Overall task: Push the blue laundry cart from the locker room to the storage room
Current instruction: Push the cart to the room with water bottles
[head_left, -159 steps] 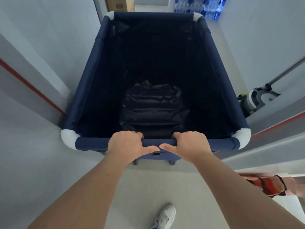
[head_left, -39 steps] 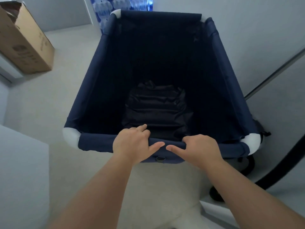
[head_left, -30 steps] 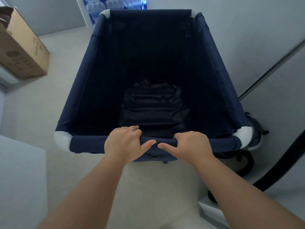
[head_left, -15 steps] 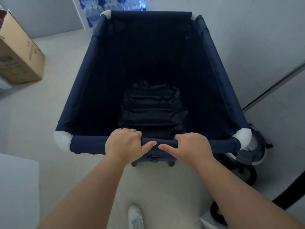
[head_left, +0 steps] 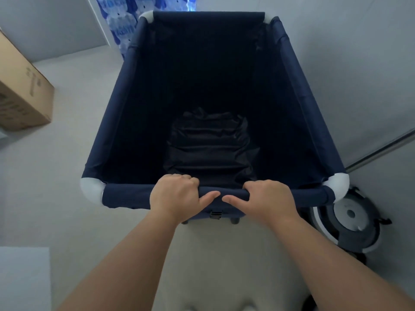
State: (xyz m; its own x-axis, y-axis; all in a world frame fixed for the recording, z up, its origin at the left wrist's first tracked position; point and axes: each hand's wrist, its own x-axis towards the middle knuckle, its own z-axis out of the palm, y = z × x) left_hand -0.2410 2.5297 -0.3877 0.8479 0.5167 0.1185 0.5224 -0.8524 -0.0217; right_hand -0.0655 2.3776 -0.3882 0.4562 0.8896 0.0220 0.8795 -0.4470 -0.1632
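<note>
Navy woven fabric stretches over the tube frame of the blue laundry cart, a deep box tapering downward, with rounded white plastic corner caps and a crumpled black liner at its bottom. It fills the middle of the view. The left hand and right hand both clench the padded near rail, thumbs almost meeting. At 9 o'clock stands a cardboard box, with open pale floor between it and the cart. At 4 o'clock a round grey-white machine sits just beside the cart's corner. At 12 o'clock are blue-wrapped packs.
</note>
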